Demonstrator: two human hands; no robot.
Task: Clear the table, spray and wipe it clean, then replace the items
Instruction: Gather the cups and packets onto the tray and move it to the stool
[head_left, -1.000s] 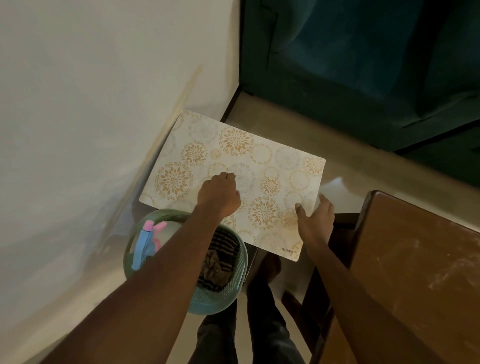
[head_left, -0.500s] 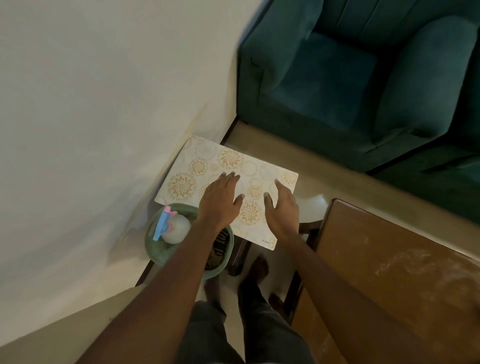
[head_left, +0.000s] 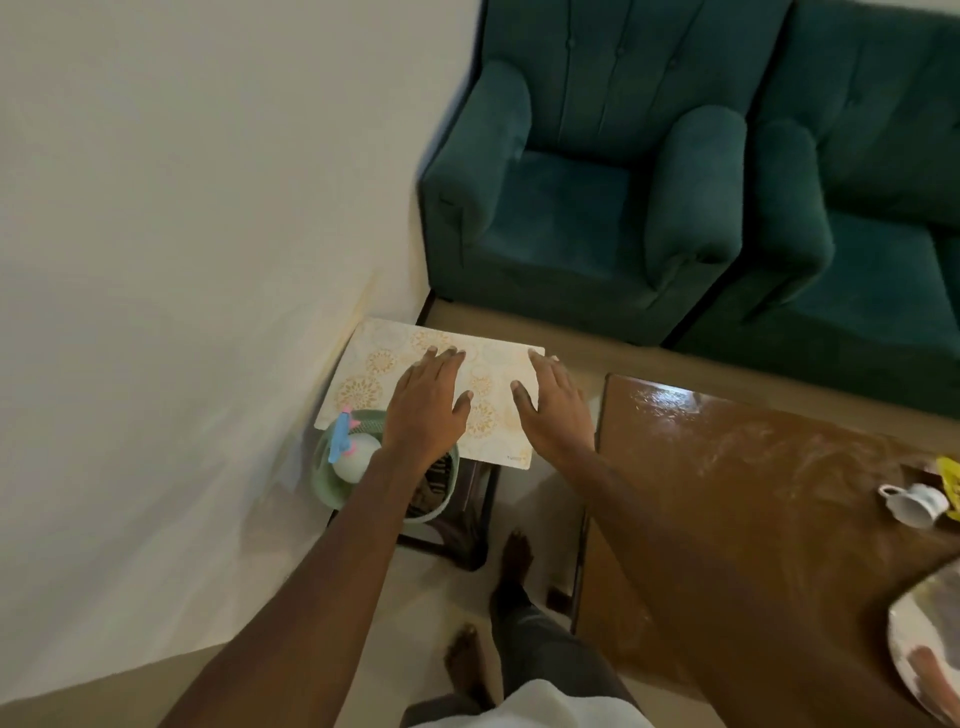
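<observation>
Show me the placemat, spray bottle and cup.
placemat (head_left: 374, 364): head view, patterned far-left area.
spray bottle (head_left: 357, 457): head view, white body below the blue trigger.
cup (head_left: 914, 505): head view, white side.

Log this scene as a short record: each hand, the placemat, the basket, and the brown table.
Left hand: fingers straight, palm down on the placemat
Right hand: fingers straight, palm down at the placemat's right edge
Placemat: gold-patterned, lying on a small dark side table beside the wall
Basket: green, holding a spray bottle and a striped cloth
Wooden table: brown, streaked; a white cup stands near its right end
</observation>
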